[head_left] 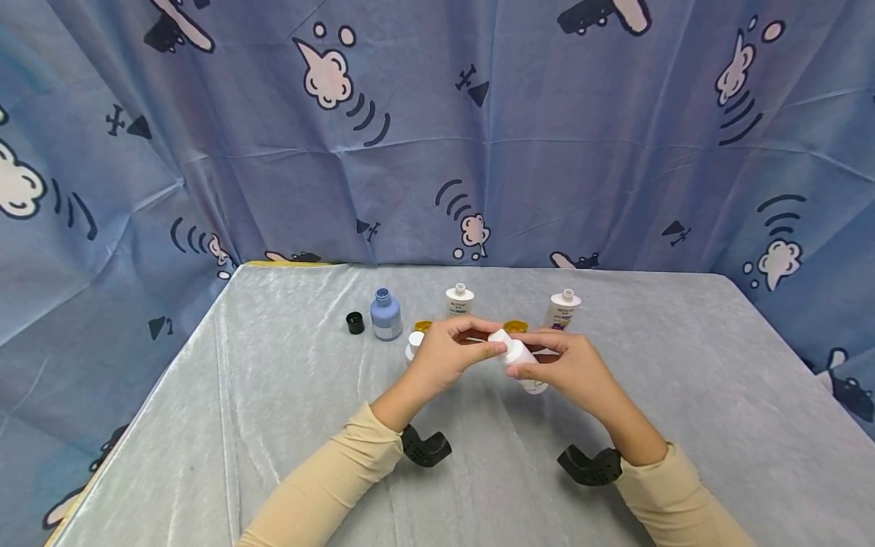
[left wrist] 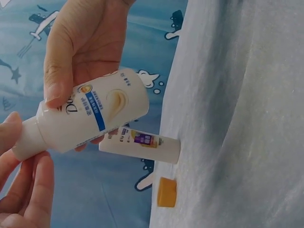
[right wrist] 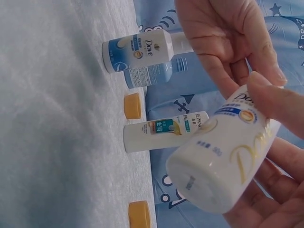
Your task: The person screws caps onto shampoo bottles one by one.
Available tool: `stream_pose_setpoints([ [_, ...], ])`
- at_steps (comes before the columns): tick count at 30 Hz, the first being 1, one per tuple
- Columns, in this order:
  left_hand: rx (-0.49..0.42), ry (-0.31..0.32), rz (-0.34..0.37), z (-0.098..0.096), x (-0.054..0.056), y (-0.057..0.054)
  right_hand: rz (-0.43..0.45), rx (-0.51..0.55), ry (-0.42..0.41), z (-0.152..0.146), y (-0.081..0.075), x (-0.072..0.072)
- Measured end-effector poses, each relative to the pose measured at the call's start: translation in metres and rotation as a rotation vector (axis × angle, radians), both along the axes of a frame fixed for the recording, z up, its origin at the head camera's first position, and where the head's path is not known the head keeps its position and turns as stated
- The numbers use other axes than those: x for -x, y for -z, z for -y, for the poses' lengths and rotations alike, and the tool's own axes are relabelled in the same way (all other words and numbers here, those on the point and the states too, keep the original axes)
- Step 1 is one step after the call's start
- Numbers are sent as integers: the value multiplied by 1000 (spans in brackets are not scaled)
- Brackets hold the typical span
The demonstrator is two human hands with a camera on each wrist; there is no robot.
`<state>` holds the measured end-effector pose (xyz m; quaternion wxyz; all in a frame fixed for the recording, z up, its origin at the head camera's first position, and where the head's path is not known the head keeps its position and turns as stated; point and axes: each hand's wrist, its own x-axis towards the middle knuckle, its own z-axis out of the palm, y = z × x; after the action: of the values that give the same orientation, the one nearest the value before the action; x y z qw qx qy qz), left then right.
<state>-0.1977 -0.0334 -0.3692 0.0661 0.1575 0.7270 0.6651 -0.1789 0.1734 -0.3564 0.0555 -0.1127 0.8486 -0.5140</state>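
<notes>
The left hand (head_left: 444, 353) pinches the white cap (left wrist: 27, 138); the right hand (head_left: 574, 368) curls round the white bottle (left wrist: 97, 111), tilted above the worktop (head_left: 294, 365). A loose right grip during twisting could let it slip, perhaps toppling the uncapped purple-labelled bottle (head_left: 563, 308) beyond.

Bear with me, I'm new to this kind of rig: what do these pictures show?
No machine here: these are a person's two bare hands. The wide picture comes from a camera on the head; the two sideways-looking ones come from cameras on the left and right wrists. The left hand pinches the white cap of a white Dove bottle, and the right hand grips its body. On the grey cloth are an uncapped blue bottle with a black cap beside it, two uncapped white bottles, two yellow caps, and a white-and-blue Dove bottle. Behind hangs a blue patterned curtain.
</notes>
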Motion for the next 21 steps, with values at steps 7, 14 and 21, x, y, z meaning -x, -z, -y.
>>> stream_pose_setpoints([
  [7,-7,54,-28,2,0,-3,20,-26,6,-2,1,0],
  [14,15,87,-58,2,0,-3,4,-39,-2,-3,0,-1],
  [21,-2,80,-10,3,0,-5,2,-36,3,-1,-2,-1],
])
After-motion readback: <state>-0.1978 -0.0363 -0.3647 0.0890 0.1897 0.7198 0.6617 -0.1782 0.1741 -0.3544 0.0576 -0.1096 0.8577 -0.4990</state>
